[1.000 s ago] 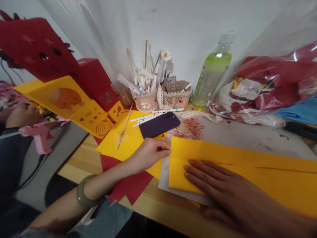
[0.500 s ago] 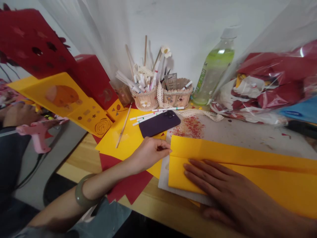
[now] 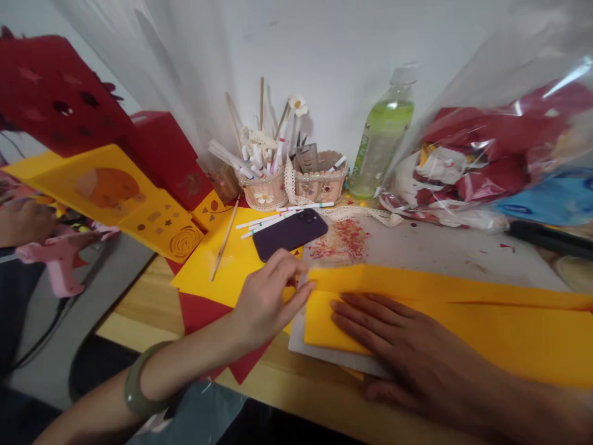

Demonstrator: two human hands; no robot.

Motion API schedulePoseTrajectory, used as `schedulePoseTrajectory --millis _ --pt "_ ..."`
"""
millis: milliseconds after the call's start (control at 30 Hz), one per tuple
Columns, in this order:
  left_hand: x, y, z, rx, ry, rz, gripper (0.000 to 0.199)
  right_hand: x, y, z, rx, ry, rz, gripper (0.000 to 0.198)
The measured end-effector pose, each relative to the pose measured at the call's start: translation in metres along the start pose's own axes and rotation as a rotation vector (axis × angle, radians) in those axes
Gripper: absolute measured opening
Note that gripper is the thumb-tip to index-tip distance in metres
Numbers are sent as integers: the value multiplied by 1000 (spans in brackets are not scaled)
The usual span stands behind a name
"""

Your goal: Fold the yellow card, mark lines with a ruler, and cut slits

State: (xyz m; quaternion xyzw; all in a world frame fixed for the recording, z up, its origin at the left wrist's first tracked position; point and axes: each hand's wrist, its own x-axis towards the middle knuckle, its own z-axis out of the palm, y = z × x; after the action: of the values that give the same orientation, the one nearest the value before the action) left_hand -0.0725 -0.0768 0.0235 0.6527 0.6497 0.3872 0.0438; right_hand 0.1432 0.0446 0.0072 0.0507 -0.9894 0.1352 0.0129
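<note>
- Centre of frame: left hand (image 3: pixel 271 296) curled at left edge of long folded yellow paper sheet (image 3: pixel 463 316); grip cannot be confirmed
- Lower right: right hand (image 3: pixel 407 346) open, flat on sheet

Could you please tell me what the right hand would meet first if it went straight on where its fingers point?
Most likely the left hand, at the left end of the yellow paper, though relative height is hard to judge.

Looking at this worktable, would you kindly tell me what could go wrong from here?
The right hand lies flat on the long yellow folded paper sheet; uneven pressure might skew its crease. The dark purple rectangular smartphone just beyond the left hand could be nudged. Tiny red and yellow scraps on the grey board might slip under the sheet.
</note>
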Motion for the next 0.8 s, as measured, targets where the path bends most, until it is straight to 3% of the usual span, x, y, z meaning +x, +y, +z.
schedulePoseTrajectory --millis 33,100,200,300,400,500,567,667,800 --pt "-3 6 -1 68 24 159 5 0 -1 -2 37 -22 16 69" --pt "-8 17 -1 168 -51 437 9 1 -3 -6 107 -68 40 70" --pt "-9 26 6 283 -217 641 24 3 -6 -13 207 -94 75 70" --pt "-5 26 16 369 -363 603 31 1 -10 -22 300 -28 111 61" --pt "-2 23 21 455 -480 571 31 -14 -14 -33 328 145 181 39" --pt "1 21 21 504 -568 578 36 -52 -17 -38 135 401 257 30" --pt "5 23 20 510 -616 592 46 -85 -16 -34 -135 526 304 32" --pt "16 32 23 507 -687 604 45 -124 -11 -20 -387 492 409 35" --pt "37 54 40 504 -783 595 16 -142 -7 -3 -386 335 462 41"
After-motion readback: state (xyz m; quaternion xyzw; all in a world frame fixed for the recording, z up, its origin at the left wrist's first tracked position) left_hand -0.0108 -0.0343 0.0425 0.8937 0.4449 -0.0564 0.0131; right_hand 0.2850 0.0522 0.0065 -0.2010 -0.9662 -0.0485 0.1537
